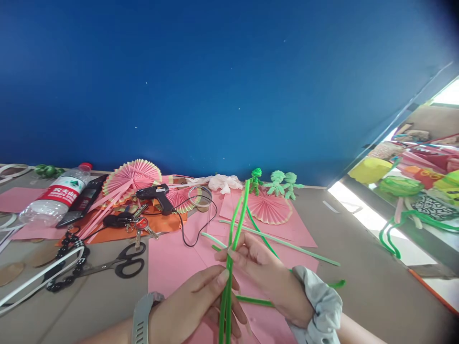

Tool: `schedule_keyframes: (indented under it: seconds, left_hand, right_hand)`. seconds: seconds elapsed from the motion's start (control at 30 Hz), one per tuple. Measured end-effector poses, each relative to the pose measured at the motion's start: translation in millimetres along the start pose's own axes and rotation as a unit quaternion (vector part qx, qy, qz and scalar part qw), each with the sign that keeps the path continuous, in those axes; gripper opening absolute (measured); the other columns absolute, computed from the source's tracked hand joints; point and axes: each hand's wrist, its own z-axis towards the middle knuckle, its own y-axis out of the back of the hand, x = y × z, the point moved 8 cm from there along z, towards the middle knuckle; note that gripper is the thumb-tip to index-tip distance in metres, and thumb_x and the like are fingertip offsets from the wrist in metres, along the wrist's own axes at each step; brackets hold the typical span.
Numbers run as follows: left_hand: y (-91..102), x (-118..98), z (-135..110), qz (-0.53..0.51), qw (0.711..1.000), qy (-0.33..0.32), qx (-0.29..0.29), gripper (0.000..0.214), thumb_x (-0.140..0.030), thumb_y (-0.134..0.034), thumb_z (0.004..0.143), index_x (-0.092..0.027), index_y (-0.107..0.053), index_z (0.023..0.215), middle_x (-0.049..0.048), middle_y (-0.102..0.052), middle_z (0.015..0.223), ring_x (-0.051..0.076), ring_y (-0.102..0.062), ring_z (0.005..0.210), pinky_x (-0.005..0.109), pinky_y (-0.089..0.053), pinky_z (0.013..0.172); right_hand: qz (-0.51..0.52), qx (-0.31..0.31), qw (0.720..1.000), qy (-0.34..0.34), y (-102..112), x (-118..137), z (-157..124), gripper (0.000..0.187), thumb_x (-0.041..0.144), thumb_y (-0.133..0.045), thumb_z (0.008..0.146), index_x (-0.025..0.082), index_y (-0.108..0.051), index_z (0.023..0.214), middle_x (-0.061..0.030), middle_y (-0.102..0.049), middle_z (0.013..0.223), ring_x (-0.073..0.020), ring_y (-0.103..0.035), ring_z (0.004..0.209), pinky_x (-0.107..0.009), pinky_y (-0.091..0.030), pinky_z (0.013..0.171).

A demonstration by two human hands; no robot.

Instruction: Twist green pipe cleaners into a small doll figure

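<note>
My left hand [195, 306], with a grey watch band on the wrist, is closed around the lower part of a bundle of green pipe cleaners [236, 224] that stands upright. My right hand [263, 272], a grey scrunchie on its wrist, pinches the same stems a little higher up. The stems fan apart slightly at the top. More green pipe cleaners [283, 243] lie flat on pink paper sheets [172, 263] under and behind my hands.
On the table lie black scissors [122, 263], a black glue gun [158, 193] with its cord, keys [138, 224], folded pink paper fans [131, 177], a water bottle [57, 193], a roll of tape [201, 197] and green pipe-cleaner figures [278, 183]. A blue wall stands behind.
</note>
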Motion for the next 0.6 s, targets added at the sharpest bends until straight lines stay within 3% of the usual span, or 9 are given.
schedule_keyframes:
  seconds: [0.1, 0.2, 0.27, 0.37, 0.47, 0.6]
  left_hand:
    - [0.7, 3.0, 2.1, -0.018, 1.000, -0.003, -0.006, 0.025, -0.041, -0.042, 0.087, -0.017, -0.045, 0.081, -0.0010, -0.054, 0.058, 0.009, -0.050, 0.044, 0.022, -0.042, 0.048]
    - [0.8, 7.8, 0.7, 0.027, 1.000, 0.011, -0.002, 0.028, -0.042, -0.043, 0.086, -0.017, -0.045, 0.072, -0.0022, -0.049, 0.056, 0.008, -0.044, 0.046, 0.021, -0.036, 0.048]
    - [-2.7, 14.2, -2.5, 0.068, 0.996, 0.045, 0.025, 0.032, -0.045, -0.045, 0.085, -0.016, -0.047, 0.071, 0.0001, -0.050, 0.060, 0.009, -0.045, 0.052, 0.022, -0.036, 0.053]
    - [-6.4, 16.7, -6.5, 0.089, 0.993, 0.060, 0.049, 0.034, -0.048, -0.046, 0.084, -0.014, -0.051, 0.078, 0.0024, -0.053, 0.064, 0.009, -0.043, 0.054, 0.023, -0.035, 0.056]
    - [-7.2, 8.3, -5.9, 0.019, 0.998, 0.021, 0.048, 0.034, -0.047, -0.036, 0.088, -0.016, -0.049, 0.088, 0.0012, -0.053, 0.063, 0.008, -0.042, 0.049, 0.023, -0.034, 0.051]
    - [1.6, 4.0, -3.0, -0.050, 0.999, 0.008, 0.019, 0.030, -0.047, -0.041, 0.086, -0.018, -0.047, 0.079, -0.0062, -0.038, 0.054, 0.006, -0.032, 0.042, 0.020, -0.032, 0.046]
  right_hand:
    - [-0.011, 0.008, 1.000, -0.007, -5.9, -0.8, -1.0, 0.023, 0.034, -0.058, 0.081, 0.021, -0.042, 0.091, -0.0033, -0.067, 0.088, -0.0125, -0.060, 0.065, -0.031, -0.049, 0.066]
    - [-0.031, -0.058, 0.998, -0.002, 6.2, 13.5, -3.6, 0.027, 0.031, -0.054, 0.084, 0.021, -0.042, 0.106, -0.0053, -0.067, 0.090, -0.0180, -0.061, 0.088, -0.037, -0.046, 0.082]
    - [-0.046, -0.095, 0.994, 0.014, 16.9, 26.5, -5.0, 0.025, 0.032, -0.049, 0.087, 0.020, -0.046, 0.108, -0.0069, -0.067, 0.093, -0.0194, -0.061, 0.091, -0.039, -0.044, 0.085]
    - [-0.063, -0.073, 0.995, 0.018, 18.8, 31.1, -3.7, 0.024, 0.037, -0.049, 0.086, 0.018, -0.056, 0.099, -0.0073, -0.068, 0.087, -0.0207, -0.062, 0.086, -0.039, -0.045, 0.084]
    - [-0.096, -0.039, 0.994, 0.033, 9.0, 20.4, -3.1, 0.027, 0.040, -0.050, 0.086, 0.017, -0.063, 0.089, -0.0075, -0.067, 0.087, -0.0210, -0.061, 0.088, -0.035, -0.047, 0.082]
    - [-0.127, 0.027, 0.992, 0.004, -11.0, -4.7, -5.5, 0.034, 0.045, -0.045, 0.086, 0.021, -0.065, 0.100, -0.0060, -0.066, 0.091, -0.0191, -0.061, 0.078, -0.032, -0.050, 0.069]
